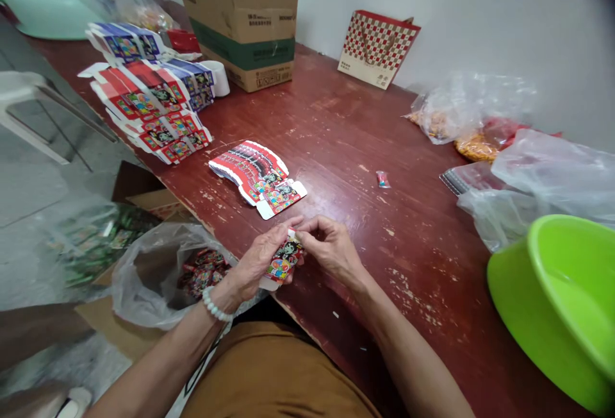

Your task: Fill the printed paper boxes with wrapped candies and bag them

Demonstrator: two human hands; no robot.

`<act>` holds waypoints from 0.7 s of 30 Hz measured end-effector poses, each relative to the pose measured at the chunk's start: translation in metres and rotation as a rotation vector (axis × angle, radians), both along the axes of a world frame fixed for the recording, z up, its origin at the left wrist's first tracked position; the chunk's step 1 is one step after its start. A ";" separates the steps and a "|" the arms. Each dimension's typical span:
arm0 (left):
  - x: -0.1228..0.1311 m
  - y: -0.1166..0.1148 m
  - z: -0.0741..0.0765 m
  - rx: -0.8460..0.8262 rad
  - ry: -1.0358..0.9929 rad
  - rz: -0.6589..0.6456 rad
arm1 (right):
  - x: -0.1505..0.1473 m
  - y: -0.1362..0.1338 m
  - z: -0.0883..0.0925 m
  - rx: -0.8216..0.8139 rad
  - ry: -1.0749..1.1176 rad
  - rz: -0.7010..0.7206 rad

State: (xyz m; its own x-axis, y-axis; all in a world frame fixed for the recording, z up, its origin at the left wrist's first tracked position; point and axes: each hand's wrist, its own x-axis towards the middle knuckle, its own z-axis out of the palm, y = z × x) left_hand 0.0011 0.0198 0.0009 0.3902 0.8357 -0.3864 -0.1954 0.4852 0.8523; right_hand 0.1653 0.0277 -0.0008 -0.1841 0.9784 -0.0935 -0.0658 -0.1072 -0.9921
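L hand (262, 258) sits low centre, wrist angled in, w/ a white bead bracelet (214, 304) on the wrist. Its fingers are half curled, gripping the left side of a small folded carton (283, 259) printed in red w/ bright colours. R hand (331, 248) comes in from lower right, fingers bent, pinching the top of the same carton. Both hands are partly closed and close together, fingertips almost meeting at the carton's top edge; exact thumb position hidden. Both forearms run up from the bottom corners toward centre, over a brown top (276, 373).

Carton is held just above the near edge of a worn red-brown wooden table (384, 149). Just beyond the hands, a loose pile of similar red cartons (252, 174) lies flat on the table. More stacks of red and blue printed cartons (148, 104) stand upper left, by a cardboard box (240, 20). Below the L hand, off the table edge, an open plastic bag (163, 277) holds red packets. Right side: a bright green plastic basin (557, 296), clear plastic bags (542, 187), and a small wrapped piece (383, 179) mid-table. Red-checked paper bag (377, 49) stands at the wall, upper right.
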 end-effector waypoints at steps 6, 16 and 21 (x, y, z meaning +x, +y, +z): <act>0.007 -0.006 0.006 -0.123 0.012 0.101 | 0.016 0.001 0.009 0.271 -0.166 0.338; -0.033 0.047 0.015 -0.055 0.025 0.013 | 0.133 0.107 0.031 0.173 -0.874 -0.477; -0.097 0.099 0.081 0.149 0.174 -0.352 | 0.176 0.157 -0.043 -0.015 -1.207 -0.444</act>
State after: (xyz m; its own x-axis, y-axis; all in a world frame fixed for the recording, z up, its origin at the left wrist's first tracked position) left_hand -0.0955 0.1187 0.0816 0.6014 0.7151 -0.3563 0.1130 0.3654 0.9240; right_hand 0.3413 0.1848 -0.0440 0.3640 0.9312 0.0167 0.8359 -0.3187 -0.4468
